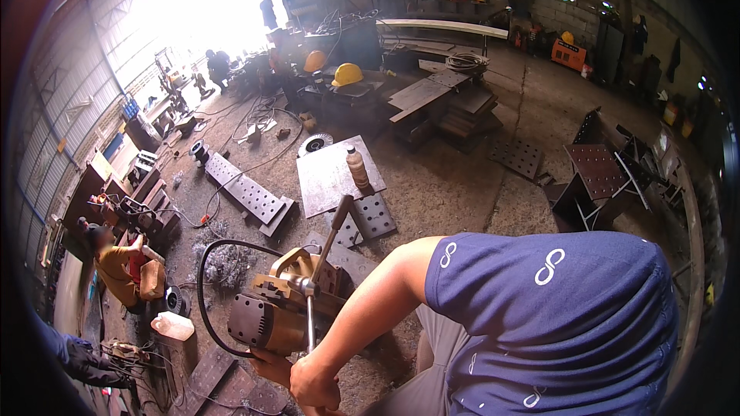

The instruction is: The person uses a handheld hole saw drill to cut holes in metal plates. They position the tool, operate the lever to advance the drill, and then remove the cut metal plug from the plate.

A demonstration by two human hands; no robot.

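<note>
A gold and black magnetic drill (pixel 281 316) stands low in front of me, with a carrying handle on top and a black cable looping from its side. Its feed lever has several arms; one with a dark grip (pixel 340 214) points up, a silver one runs down. My right hand (pixel 314 387) is closed at the lower end of the silver arm; the grip itself is hidden by the hand and wrist. Partly behind it, my left hand (pixel 270 366) lies with outstretched fingers against the drill's lower edge. Curled metal shavings (pixel 231 258) lie beside the drill.
A plastic bottle (pixel 357 168) stands on a metal sheet (pixel 324 177) beyond the drill. Drilled steel plates (pixel 245 191) and stacked plates (pixel 455 104) lie around. A seated person (pixel 116 270) is at left near a white jerrycan (pixel 173 326). A drilled steel frame (pixel 597 173) stands right.
</note>
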